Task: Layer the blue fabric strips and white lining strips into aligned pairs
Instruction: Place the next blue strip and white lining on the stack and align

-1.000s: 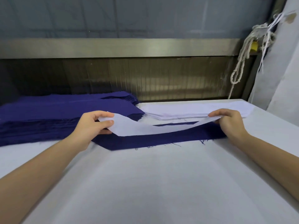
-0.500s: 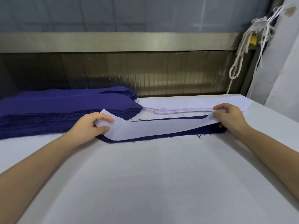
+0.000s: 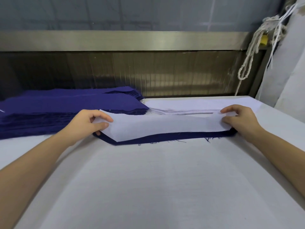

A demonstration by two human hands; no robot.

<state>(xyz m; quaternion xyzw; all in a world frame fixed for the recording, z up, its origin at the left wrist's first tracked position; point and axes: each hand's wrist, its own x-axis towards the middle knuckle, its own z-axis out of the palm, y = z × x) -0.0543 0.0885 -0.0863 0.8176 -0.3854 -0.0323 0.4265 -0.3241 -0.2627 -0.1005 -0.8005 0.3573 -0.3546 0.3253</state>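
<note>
A white lining strip (image 3: 165, 126) lies over a blue fabric strip (image 3: 165, 138) on the white table; only the blue strip's near edge and frayed threads show below it. My left hand (image 3: 87, 123) pinches the lining's left end between thumb and fingers. My right hand (image 3: 239, 119) pinches its right end the same way. Behind the left hand sits a thick stack of blue strips (image 3: 57, 109). A low stack of white lining strips (image 3: 189, 106) lies behind the pair, at the back right.
The white padded table (image 3: 156, 187) stretches toward me. A metal rail and ribbed panel (image 3: 148, 42) close off the far edge. White cords (image 3: 250, 52) hang at the back right beside a pale wall.
The lining strip has come down from a sagging, lifted hold and slid toward me, covering nearly all of the blue strip. Both hands stayed at its ends.
</note>
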